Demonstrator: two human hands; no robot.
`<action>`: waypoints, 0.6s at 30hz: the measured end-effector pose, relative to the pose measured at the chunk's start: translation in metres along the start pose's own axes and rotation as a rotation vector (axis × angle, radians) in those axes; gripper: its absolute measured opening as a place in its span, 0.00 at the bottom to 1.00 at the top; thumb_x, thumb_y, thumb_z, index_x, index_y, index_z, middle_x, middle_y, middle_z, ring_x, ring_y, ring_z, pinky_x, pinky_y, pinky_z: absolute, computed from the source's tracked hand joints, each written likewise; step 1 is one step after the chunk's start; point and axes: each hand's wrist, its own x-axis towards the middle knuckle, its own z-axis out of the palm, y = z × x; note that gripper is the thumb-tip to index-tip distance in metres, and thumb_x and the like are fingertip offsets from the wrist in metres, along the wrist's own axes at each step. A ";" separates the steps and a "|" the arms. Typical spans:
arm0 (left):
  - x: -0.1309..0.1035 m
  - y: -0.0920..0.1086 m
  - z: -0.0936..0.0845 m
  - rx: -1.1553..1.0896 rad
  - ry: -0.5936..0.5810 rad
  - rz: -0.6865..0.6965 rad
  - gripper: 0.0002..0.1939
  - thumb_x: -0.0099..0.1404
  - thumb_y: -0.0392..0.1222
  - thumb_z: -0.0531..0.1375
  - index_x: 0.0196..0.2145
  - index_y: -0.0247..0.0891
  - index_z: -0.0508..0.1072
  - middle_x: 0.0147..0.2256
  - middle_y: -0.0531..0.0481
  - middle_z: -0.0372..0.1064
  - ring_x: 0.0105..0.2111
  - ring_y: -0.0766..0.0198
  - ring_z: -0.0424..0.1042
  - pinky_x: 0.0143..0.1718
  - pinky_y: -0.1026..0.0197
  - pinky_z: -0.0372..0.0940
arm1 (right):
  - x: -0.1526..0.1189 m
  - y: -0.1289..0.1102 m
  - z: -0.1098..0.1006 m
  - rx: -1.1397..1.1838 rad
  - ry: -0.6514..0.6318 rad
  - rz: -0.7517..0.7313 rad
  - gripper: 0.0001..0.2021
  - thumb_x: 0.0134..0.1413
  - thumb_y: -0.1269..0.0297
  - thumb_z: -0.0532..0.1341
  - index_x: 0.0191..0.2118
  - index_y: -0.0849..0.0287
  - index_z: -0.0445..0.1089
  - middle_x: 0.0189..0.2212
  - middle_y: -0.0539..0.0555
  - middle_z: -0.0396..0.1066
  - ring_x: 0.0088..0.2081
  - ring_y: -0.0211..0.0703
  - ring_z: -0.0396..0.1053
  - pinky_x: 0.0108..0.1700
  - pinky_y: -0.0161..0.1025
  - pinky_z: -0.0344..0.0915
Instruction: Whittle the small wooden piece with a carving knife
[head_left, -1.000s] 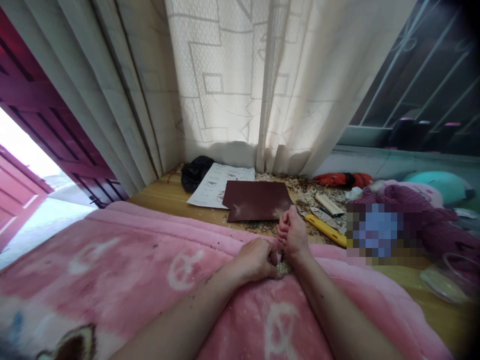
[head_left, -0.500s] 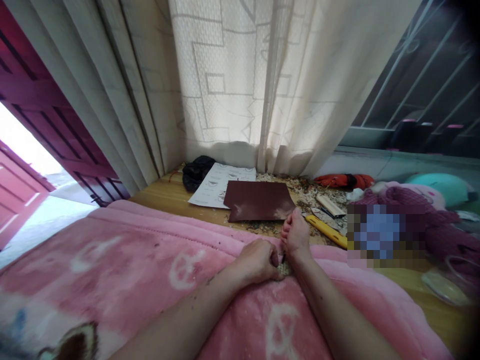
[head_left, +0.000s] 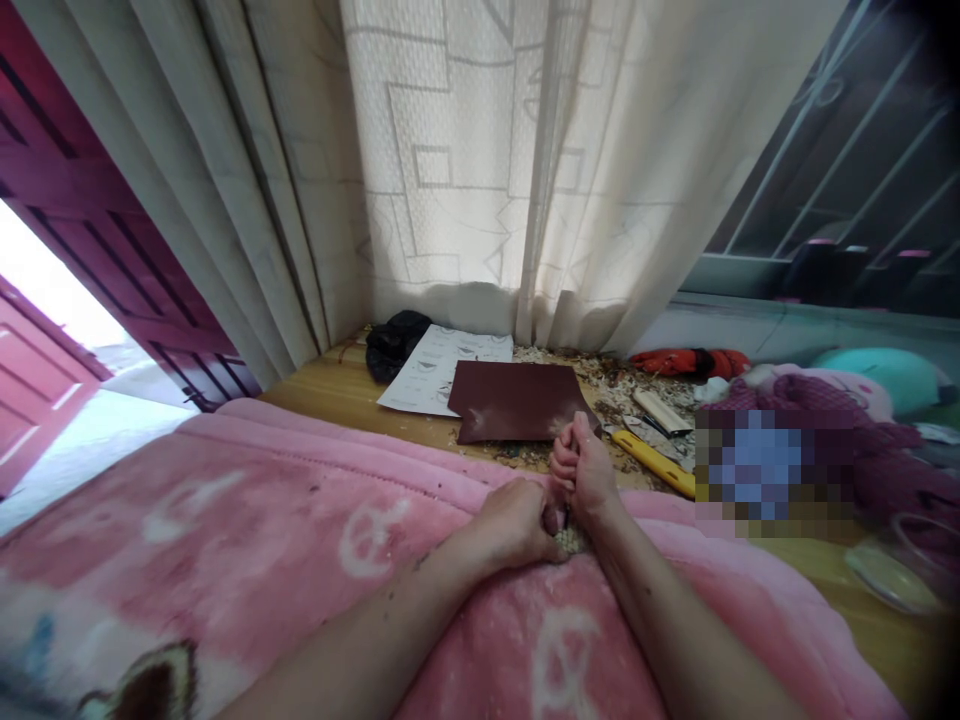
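My left hand (head_left: 521,522) rests on the pink blanket (head_left: 277,560), its fingers curled around a small brownish thing that I cannot make out. Just right of it and a little higher is my right hand (head_left: 583,465), closed, with its thumb pointing up and its fingers bent inward; what it holds is hidden. Below and between the hands lies a small pale, beaded-looking item (head_left: 571,541). Beyond my right hand a dark brown sheet (head_left: 517,400) lies partly over a white printed sheet (head_left: 431,370).
A yellow cutter (head_left: 652,462), a cream-coloured object (head_left: 660,410) and scattered shavings (head_left: 607,378) lie on the wooden surface (head_left: 322,392). At the back are a black bag (head_left: 394,345) and a red-orange item (head_left: 690,361). Purple cloth (head_left: 892,470) and a clear container (head_left: 892,575) are at right.
My right hand has shifted slightly left and up, over the brown sheet's near right corner, with its fingers more visible. My left hand has hardly moved.
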 end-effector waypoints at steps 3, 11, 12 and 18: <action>0.000 -0.001 0.001 -0.009 -0.009 0.008 0.08 0.42 0.42 0.61 0.23 0.37 0.70 0.24 0.56 0.68 0.22 0.70 0.62 0.20 0.68 0.49 | -0.001 -0.001 0.002 0.017 -0.146 0.079 0.19 0.48 0.47 0.53 0.21 0.57 0.52 0.10 0.39 0.40 0.11 0.27 0.34 0.10 0.24 0.34; 0.001 -0.002 0.001 -0.011 -0.007 0.013 0.08 0.41 0.42 0.61 0.22 0.38 0.70 0.23 0.57 0.68 0.22 0.69 0.62 0.19 0.68 0.48 | 0.003 0.002 0.001 -0.001 -0.026 0.069 0.19 0.48 0.48 0.53 0.21 0.58 0.52 0.09 0.39 0.41 0.11 0.26 0.34 0.10 0.24 0.34; 0.001 -0.002 0.001 -0.005 -0.005 0.010 0.08 0.41 0.42 0.61 0.22 0.38 0.71 0.23 0.56 0.68 0.22 0.69 0.63 0.19 0.68 0.48 | 0.004 0.003 0.001 -0.009 0.026 0.051 0.19 0.48 0.48 0.53 0.20 0.58 0.51 0.09 0.39 0.41 0.10 0.26 0.34 0.10 0.24 0.34; 0.001 -0.002 0.003 0.027 0.018 -0.022 0.10 0.40 0.44 0.62 0.24 0.39 0.72 0.24 0.56 0.69 0.23 0.68 0.64 0.21 0.67 0.50 | 0.004 0.003 0.001 -0.078 0.317 -0.039 0.18 0.49 0.48 0.51 0.21 0.57 0.50 0.08 0.40 0.43 0.09 0.27 0.37 0.10 0.25 0.34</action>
